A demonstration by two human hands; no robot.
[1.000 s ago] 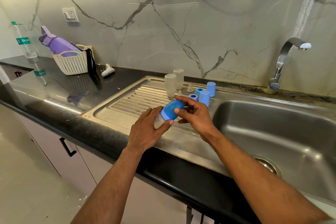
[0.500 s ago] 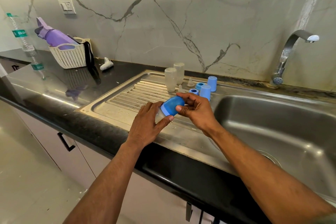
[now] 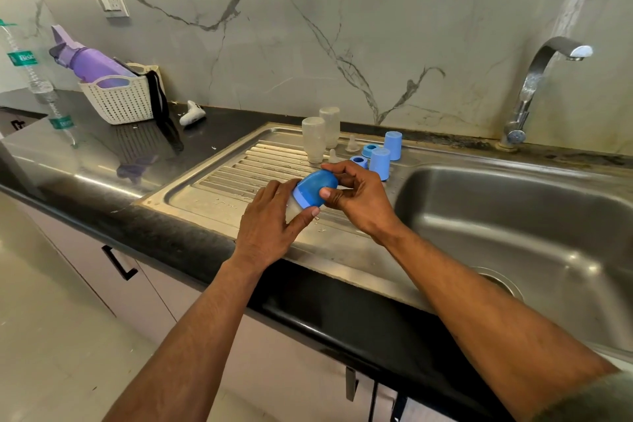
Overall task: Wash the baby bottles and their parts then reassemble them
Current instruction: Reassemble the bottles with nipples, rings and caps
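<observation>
Over the ribbed drainboard (image 3: 239,168) I hold a baby bottle tilted on its side. My left hand (image 3: 270,226) grips its clear body (image 3: 295,211). My right hand (image 3: 359,195) grips the blue cap (image 3: 313,190) fitted on its top. Behind them two clear bottle bodies (image 3: 313,142) stand upside down. Beside those are two clear teats (image 3: 351,144), two blue rings (image 3: 370,149) and two blue caps (image 3: 393,144), all standing loose on the steel.
The steel sink basin (image 3: 513,233) lies to the right with a drain (image 3: 496,281) and a tap (image 3: 534,89) behind. On the black counter at left stand a white basket (image 3: 116,99) with a purple bottle (image 3: 85,60), a water bottle (image 3: 30,79) and a small white object (image 3: 191,113).
Both hands keep hold of the capped bottle in about the same place; the right-hand fingers have shifted slightly on the blue cap. The camera has tilted a little.
</observation>
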